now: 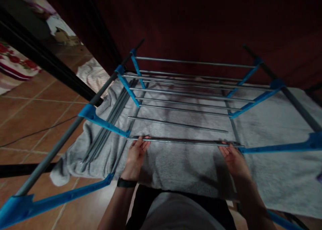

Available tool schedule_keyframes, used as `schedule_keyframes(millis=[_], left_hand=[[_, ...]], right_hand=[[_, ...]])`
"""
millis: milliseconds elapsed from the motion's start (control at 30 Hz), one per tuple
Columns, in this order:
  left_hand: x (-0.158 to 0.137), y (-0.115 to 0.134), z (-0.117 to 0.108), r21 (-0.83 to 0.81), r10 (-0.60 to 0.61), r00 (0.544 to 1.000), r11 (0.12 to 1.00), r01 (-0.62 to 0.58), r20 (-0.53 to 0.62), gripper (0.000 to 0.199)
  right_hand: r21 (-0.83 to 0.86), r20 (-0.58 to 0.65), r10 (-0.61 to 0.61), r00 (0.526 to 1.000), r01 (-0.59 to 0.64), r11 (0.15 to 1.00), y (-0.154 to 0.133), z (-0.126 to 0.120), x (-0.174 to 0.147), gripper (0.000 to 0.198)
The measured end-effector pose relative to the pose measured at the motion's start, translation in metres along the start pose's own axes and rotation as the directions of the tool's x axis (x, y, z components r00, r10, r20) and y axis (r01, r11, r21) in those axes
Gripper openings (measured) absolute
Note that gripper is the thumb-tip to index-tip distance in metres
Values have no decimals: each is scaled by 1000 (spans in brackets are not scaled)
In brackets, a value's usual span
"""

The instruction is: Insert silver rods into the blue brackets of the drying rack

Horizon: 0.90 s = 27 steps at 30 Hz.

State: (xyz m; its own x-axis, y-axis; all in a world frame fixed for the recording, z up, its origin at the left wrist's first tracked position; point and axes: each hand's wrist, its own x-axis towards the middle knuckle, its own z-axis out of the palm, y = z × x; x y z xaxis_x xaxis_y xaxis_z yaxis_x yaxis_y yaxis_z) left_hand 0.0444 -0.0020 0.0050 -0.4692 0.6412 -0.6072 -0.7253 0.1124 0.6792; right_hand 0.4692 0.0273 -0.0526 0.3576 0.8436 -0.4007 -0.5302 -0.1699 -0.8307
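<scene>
A long thin metal rod runs crosswise in front of me, held near both its ends. My left hand pinches it close to a blue plastic bracket on the left side of a rack frame. On the other side, my right hand has its fingers closed around the rod beside a blue bracket. The rod's ends meet or overlap the bracket tips; I cannot tell whether they are seated. Just beyond lies a loose rod on a grey blanket.
Farther back, several rods span other blue brackets. A bundle of rods rests at left on the blanket. Grey tubes form the frame's sides. A dark red panel stands behind; a black cable crosses the tiled floor.
</scene>
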Motion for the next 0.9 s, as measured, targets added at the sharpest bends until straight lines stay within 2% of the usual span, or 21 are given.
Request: schedule_keyframes(millis=[200, 367, 900], left_hand=[[-1, 0, -2, -52, 12, 1000, 999, -11, 28, 8], [1, 1, -3, -89, 38, 999, 995, -37, 8, 8], [5, 0, -2, -87, 84, 996, 993, -84, -2, 5]], right_hand=[[-34, 17, -32, 999, 33, 999, -2, 2, -3, 17], [-55, 37, -28, 999, 30, 998, -1, -1, -2, 18], [-61, 41, -18, 999, 20, 998, 2, -7, 2, 22]])
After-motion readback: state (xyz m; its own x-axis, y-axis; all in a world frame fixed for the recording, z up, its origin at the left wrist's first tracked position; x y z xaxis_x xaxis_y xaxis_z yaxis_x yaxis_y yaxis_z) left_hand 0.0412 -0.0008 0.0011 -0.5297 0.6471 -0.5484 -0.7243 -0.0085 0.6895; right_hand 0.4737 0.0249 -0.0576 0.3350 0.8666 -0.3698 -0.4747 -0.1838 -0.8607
